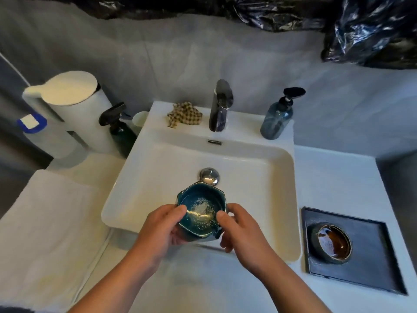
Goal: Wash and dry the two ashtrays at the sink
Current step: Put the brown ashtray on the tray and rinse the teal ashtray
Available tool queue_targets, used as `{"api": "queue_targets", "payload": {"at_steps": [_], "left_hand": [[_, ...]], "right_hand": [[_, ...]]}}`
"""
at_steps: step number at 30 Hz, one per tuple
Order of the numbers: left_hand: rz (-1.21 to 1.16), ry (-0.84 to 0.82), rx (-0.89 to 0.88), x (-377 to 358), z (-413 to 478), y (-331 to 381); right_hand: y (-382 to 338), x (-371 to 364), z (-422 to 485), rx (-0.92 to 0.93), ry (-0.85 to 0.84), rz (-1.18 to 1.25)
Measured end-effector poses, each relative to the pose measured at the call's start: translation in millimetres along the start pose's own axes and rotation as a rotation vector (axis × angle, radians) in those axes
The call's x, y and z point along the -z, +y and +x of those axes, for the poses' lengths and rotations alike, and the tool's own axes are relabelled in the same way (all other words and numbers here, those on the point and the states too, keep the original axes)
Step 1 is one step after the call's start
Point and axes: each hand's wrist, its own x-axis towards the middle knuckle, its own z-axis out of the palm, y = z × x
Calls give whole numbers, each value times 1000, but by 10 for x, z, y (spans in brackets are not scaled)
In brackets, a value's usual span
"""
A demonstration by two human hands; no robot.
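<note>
My two hands are closest to me. The left hand (162, 224) and right hand (239, 227) both curl round the teal ashtray (200, 213), thumbs hooked over its rim, fingers underneath. I hold it over the near edge of the sink (248, 188), just short of the drain plug (209, 176).

I judge this to be the start of washing the first ashtray. No water runs from the tap (220, 107), straight beyond my hands. Next I need one hand free for the tap or the soap bottle (276, 118), beyond my right hand, while the other hand keeps the ashtray level.

Pale grainy specks lie on the ashtray's floor; ash or suds, I cannot tell. The sink basin holds nothing else. The brown ashtray (331, 242) sits on a dark tray (372, 263) on the bench (327, 177), right of my right hand. Its inside shines amber, and I cannot tell whether it holds anything. A checked cloth (184, 114) lies beyond my left hand, and a white towel (45, 222) lies left of it.
</note>
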Motion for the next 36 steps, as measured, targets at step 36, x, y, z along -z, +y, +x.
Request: {"api": "queue_targets", "payload": {"at_steps": [36], "left_hand": [[61, -195, 133, -119, 1603, 639]], "right_hand": [[-1756, 357, 1556, -3, 446, -41]]}}
